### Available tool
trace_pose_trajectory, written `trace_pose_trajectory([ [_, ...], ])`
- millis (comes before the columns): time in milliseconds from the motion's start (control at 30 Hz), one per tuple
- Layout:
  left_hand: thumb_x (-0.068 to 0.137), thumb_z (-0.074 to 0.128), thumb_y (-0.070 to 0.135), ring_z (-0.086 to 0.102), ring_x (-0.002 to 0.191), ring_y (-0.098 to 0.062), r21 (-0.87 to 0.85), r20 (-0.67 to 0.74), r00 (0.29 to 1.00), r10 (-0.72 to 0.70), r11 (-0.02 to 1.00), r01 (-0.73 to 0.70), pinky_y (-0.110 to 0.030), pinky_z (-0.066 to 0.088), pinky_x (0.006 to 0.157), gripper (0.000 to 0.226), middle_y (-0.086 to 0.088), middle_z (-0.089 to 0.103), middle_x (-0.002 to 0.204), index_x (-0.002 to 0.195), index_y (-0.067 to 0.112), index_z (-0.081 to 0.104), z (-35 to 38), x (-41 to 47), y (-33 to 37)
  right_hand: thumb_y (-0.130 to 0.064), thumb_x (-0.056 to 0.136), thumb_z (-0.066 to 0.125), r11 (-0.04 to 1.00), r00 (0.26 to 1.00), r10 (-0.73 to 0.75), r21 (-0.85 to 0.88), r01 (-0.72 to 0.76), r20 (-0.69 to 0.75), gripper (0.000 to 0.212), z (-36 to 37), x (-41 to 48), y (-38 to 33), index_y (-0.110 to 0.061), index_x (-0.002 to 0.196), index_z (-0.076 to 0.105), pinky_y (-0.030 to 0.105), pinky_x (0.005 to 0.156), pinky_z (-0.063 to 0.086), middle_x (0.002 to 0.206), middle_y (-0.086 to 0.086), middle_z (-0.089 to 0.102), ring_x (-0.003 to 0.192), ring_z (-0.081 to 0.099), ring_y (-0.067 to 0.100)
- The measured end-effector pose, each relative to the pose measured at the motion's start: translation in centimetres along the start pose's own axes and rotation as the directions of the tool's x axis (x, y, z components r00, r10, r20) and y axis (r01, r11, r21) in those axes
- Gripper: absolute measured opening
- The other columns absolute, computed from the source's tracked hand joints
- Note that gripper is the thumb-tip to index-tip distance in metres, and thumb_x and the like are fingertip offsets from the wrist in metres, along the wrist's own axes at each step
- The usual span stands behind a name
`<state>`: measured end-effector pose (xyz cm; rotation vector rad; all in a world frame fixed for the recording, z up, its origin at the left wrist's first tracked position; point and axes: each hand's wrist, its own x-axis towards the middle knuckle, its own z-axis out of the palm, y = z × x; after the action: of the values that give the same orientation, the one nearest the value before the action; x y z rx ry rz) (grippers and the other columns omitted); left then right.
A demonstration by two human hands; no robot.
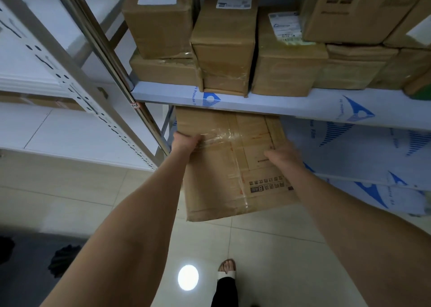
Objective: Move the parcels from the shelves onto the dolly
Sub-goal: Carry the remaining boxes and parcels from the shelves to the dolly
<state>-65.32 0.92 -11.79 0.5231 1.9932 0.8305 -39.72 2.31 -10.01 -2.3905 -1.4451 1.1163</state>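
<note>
Under the upper shelf board (268, 101), the big taped cardboard parcel (221, 178) juts out toward me. Its long axis runs from the rack straight at my feet, and its far end is hidden beneath the board. My left hand (185, 141) clamps its left edge and my right hand (282, 155) its right edge — spread wide, about level — so I judge the pull comes straight back.
</note>
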Motion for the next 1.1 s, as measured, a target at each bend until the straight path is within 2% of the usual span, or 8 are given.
trace_pose_trajectory([
  [67, 0.072, 0.076, 0.038, 0.053, 0.115, -0.029, -0.078, 0.001, 1.000, -0.003, 0.997, 0.003, -0.050, 0.042, 0.103, 0.078, -0.008, 0.054, 0.128, 0.137, 0.016, 0.038, -0.2, 0.4, 0.4, -0.045, 0.081, 0.068, 0.999, 0.999, 0.012, 0.040, -0.011, -0.035, 0.064, 0.3, 0.3, -0.3, -0.015, 0.132, 0.044, 0.034, 0.080, 0.048, 0.127, 0.010, 0.053, 0.105, 0.058, 0.030],
  [200, 0.078, 0.073, 0.031, 0.054, 0.113, -0.027, -0.195, 0.074, 0.997, 0.008, 0.981, 0.007, -0.051, 0.043, 0.102, 0.071, -0.006, 0.054, 0.128, 0.138, 0.023, 0.037, -0.6, 1.0, 1.0, -0.054, 0.081, 0.069, 0.998, 0.996, 0.029, 0.064, -0.023, -0.086, 0.088, 0.5, 1.3, -0.8, -0.008, 0.145, 0.032, 0.043, 0.093, 0.045, 0.145, 0.014, 0.040, 0.125, 0.048, 0.035],
  [333, 0.078, 0.073, 0.035, 0.055, 0.112, -0.028, -0.202, 0.100, 0.995, -0.014, 0.979, 0.034, -0.050, 0.043, 0.101, 0.073, -0.006, 0.053, 0.127, 0.139, 0.024, 0.035, -0.8, 1.1, 1.4, -0.037, 0.075, 0.078, 0.983, 0.998, -0.023, 0.180, 0.035, -0.066, 0.081, 0.3, 1.9, -1.7, -0.018, 0.142, 0.037, 0.046, 0.094, 0.048, 0.137, 0.009, 0.047, 0.118, 0.053, 0.031],
  [500, 0.064, 0.078, 0.046, 0.055, 0.113, -0.030, -0.196, 0.049, 0.994, -0.095, 0.975, 0.103, -0.051, 0.044, 0.100, 0.088, -0.008, 0.054, 0.127, 0.138, 0.020, 0.036, -0.7, 0.2, 0.0, -0.057, 0.060, 0.080, 0.979, 0.997, 0.065, 0.198, -0.053, -0.053, 0.093, 1.6, 2.2, -0.6, -0.024, 0.137, 0.040, 0.055, 0.093, 0.048, 0.135, 0.009, 0.052, 0.116, 0.055, 0.035],
  [800, 0.077, 0.075, 0.014, 0.058, 0.100, -0.027, -0.243, -0.017, 0.998, -0.062, 0.968, 0.056, -0.042, 0.050, 0.095, 0.048, -0.007, 0.058, 0.110, 0.116, 0.013, 0.045, -1.2, -4.8, -4.9, -0.022, 0.082, 0.073, 0.984, 0.998, 0.041, 0.177, -0.030, -0.057, 0.048, 1.4, -2.1, 1.5, -0.017, 0.121, 0.046, 0.049, 0.087, 0.053, 0.121, 0.010, 0.051, 0.102, 0.058, 0.032],
  [933, 0.068, 0.080, 0.016, 0.062, 0.104, -0.030, -0.266, -0.001, 0.994, -0.105, 0.959, 0.101, -0.045, 0.051, 0.094, 0.067, -0.013, 0.061, 0.117, 0.126, 0.005, 0.048, -1.6, -6.7, -7.1, -0.017, 0.085, 0.070, 0.986, 1.000, 0.022, 0.166, -0.018, -0.020, 0.043, 1.7, -3.8, 3.7, -0.018, 0.121, 0.046, 0.041, 0.075, 0.056, 0.121, 0.010, 0.055, 0.089, 0.060, 0.026],
  [1033, 0.038, 0.080, 0.025, 0.065, 0.101, -0.032, -0.305, 0.071, 0.990, -0.119, 0.943, 0.135, -0.048, 0.054, 0.088, 0.092, -0.017, 0.065, 0.114, 0.124, 0.004, 0.053, -2.1, -7.8, -9.2, -0.021, 0.091, 0.063, 0.994, 1.000, 0.005, 0.109, -0.006, 0.008, 0.039, 1.6, -4.9, 5.0, -0.016, 0.125, 0.045, 0.034, 0.066, 0.048, 0.121, 0.011, 0.053, 0.079, 0.051, 0.022],
  [1100, 0.038, 0.077, 0.023, 0.066, 0.101, -0.033, -0.332, 0.071, 0.991, -0.117, 0.934, 0.134, -0.049, 0.054, 0.088, 0.086, -0.018, 0.067, 0.113, 0.119, 0.002, 0.058, -2.5, -9.1, -10.4, -0.020, 0.090, 0.062, 0.997, 1.000, -0.008, 0.080, 0.006, 0.025, 0.041, 1.7, -5.8, 5.8, -0.015, 0.126, 0.045, 0.034, 0.069, 0.048, 0.122, 0.012, 0.055, 0.085, 0.054, 0.025],
])
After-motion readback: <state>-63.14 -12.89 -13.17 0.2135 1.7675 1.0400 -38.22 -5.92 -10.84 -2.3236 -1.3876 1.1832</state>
